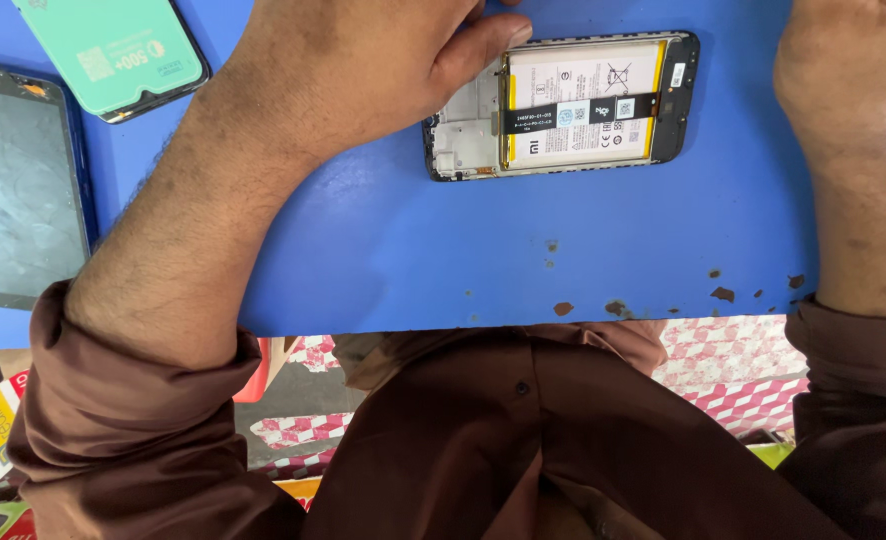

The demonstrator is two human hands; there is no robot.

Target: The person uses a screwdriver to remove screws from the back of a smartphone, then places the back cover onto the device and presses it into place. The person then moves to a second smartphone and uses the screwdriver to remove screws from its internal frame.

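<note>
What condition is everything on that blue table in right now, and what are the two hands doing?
Opened phone: back cover off, battery and black ribbon cable exposed, lying flat.
Left hand: thumb pressing the opened phone's left end.
Right hand: resting on the blue table, fingers out of view.
Dark phone: screen off.
Green phone cover: lying loose.

On the blue tabletop [413, 260] lay one opened phone frame with a white battery and a black ribbon strip [563, 105], one dark-screened phone with a blue edge [18, 185], and one mint-green phone back cover [113, 50]. Two hands showed: left [363, 60], right [853, 70].
</note>
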